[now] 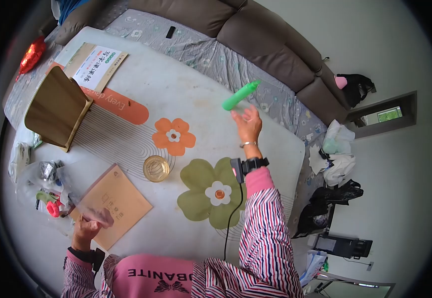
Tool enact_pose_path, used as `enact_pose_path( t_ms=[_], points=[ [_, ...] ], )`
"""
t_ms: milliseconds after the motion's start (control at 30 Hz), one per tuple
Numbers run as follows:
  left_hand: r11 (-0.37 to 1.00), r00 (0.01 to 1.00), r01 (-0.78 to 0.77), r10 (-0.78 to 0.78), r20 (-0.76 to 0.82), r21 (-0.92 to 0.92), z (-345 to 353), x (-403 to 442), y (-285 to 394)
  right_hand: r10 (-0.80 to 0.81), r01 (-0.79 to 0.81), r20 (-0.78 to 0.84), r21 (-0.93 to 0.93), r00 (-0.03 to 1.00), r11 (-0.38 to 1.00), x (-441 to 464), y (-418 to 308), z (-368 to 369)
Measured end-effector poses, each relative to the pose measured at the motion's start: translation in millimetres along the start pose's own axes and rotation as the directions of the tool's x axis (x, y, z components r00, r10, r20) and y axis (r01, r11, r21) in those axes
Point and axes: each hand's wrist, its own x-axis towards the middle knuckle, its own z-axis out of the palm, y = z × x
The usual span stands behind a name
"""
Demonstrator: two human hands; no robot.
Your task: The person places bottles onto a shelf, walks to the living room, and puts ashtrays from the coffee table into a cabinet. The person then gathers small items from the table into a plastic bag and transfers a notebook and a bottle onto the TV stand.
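Note:
A green bottle (240, 96) with a narrow tip is near the far right edge of the table. Just below it is my right hand (248, 125), fingers spread and holding nothing; a small gap seems to separate them from the bottle. At the lower left, my left hand (86, 229) is closed on a blurred, pinkish-brown thin item (100, 217). That item hangs over the lower left part of a tan paper envelope (121, 203) lying on the table. A clear glass cup (156, 169) stands between my hands.
The table (201, 94) has a flower-print cover. On it are a brown wooden holder (57, 107), a book (99, 67) and a clear plastic bag (52, 186) of small things. A grey-brown sofa (255, 39) runs behind. Part of another person (74, 20) shows at the top left.

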Motion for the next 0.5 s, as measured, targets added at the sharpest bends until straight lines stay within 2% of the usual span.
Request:
enact_pose_path(
  t_ms=[33,233,267,300,367,433,500],
  points=[
    [1.000,1.000,0.004,-0.004,-0.004,-0.001,-1,0,0,0.078,-0.077,-0.046,0.031,0.996,0.997,21,11,5],
    [1.000,0.998,0.026,-0.027,-0.054,-0.015,-3,-9,1,0.186,-0.182,-0.036,0.087,0.982,0.979,83,20,31],
    [1.000,0.998,0.014,-0.013,-0.053,0.011,-6,-11,-1,0.144,-0.141,-0.124,0.030,0.982,0.990,84,19,37],
    [0.999,0.999,0.002,0.000,-0.050,0.036,-9,-14,-2,0.135,-0.131,-0.116,0.044,0.984,0.990,85,18,39],
    [0.998,0.998,-0.022,0.026,-0.062,0.053,-8,-14,-1,0.147,-0.147,0.005,0.137,0.989,0.980,87,27,42],
    [0.998,0.999,-0.018,0.021,-0.047,0.053,-7,-15,3,0.158,-0.139,-0.095,0.188,0.983,0.972,78,31,46],
    [0.999,0.999,-0.013,0.014,-0.030,0.040,-8,-18,7,0.080,-0.074,-0.078,0.085,0.994,0.994,65,39,43]
  ],
)
